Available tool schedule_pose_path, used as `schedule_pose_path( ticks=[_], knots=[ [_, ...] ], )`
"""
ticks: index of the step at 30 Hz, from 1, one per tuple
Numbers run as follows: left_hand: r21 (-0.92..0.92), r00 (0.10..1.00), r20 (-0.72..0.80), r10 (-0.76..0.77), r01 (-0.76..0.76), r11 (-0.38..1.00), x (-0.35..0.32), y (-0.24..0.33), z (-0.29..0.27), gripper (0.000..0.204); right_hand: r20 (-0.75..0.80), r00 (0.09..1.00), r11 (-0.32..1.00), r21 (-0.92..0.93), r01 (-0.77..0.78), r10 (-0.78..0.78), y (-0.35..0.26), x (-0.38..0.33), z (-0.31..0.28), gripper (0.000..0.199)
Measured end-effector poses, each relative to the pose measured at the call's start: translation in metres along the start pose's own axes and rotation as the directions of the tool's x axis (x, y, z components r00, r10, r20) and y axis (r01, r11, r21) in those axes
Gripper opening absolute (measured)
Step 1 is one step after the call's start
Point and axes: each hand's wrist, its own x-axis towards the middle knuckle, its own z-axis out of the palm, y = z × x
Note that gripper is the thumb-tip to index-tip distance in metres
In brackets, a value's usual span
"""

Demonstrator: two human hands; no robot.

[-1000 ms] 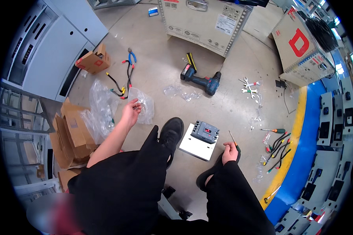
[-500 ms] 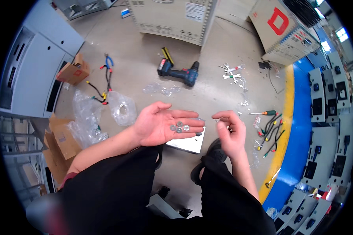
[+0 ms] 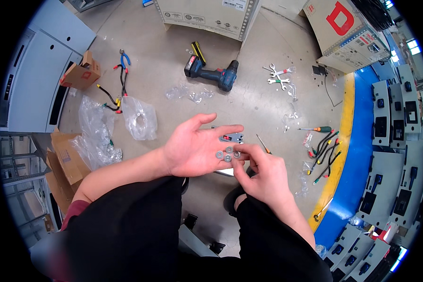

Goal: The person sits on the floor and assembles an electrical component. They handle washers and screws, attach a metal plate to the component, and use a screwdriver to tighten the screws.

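Observation:
My left hand (image 3: 190, 146) is stretched out palm up, its fingers lying flat and partly apart. Several small metal washers (image 3: 227, 158) rest loose on its fingers. From the right, my right hand (image 3: 270, 176) reaches over with thumb and forefinger closed around the outermost washer (image 3: 237, 154), which still lies against the left fingers. A small grey part with red bits (image 3: 231, 138) shows beyond the left fingers. Beneath the hands, only a sliver of a white panel (image 3: 226, 172) can be seen.
Ahead on the floor lie a cordless drill (image 3: 215, 75), open-end wrenches (image 3: 278, 81) and pliers (image 3: 124, 58). Screwdrivers (image 3: 322, 129) and black cables (image 3: 325, 155) lie right. Plastic bags (image 3: 140, 118) and a cardboard box (image 3: 66, 157) are left; cabinets (image 3: 204, 19) stand around.
My right hand has moved left onto the washers and pinches one. My left hand has shifted slightly right. The whole view has shifted a little, uncovering the grey part and another screwdriver.

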Motion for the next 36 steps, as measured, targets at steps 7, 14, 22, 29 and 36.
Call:
schedule_pose_path(
  ticks=[7, 14, 22, 29, 36],
  knots=[
    [-0.020, 1.000, -0.024, 0.009, -0.009, 1.000, 0.010, 0.005, 0.001, 0.062, -0.040, 0.993, 0.993, 0.019, 0.115, -0.115, 0.014, 0.006, 0.008, 0.024],
    [-0.071, 1.000, -0.001, 0.009, -0.009, 0.997, 0.017, 0.012, -0.004, 0.062, -0.001, 0.998, 0.988, 0.139, -0.062, 0.063, 0.014, 0.014, 0.000, 0.017],
    [-0.125, 1.000, 0.028, -0.006, 0.009, 0.992, 0.021, 0.025, -0.003, 0.066, -0.030, 0.956, 0.778, 0.588, -0.219, 0.292, 0.034, 0.021, -0.004, 0.008],
    [-0.142, 0.999, 0.005, 0.042, -0.041, 0.989, 0.017, 0.030, -0.009, 0.065, 0.034, 0.812, 0.040, 0.997, -0.070, 0.582, 0.089, 0.024, -0.005, 0.024],
    [-0.148, 0.996, -0.021, 0.082, -0.085, 0.985, 0.011, 0.028, -0.017, 0.062, 0.267, 0.807, -0.067, 0.959, -0.274, 0.526, 0.078, 0.012, 0.031, 0.025]
  ],
)
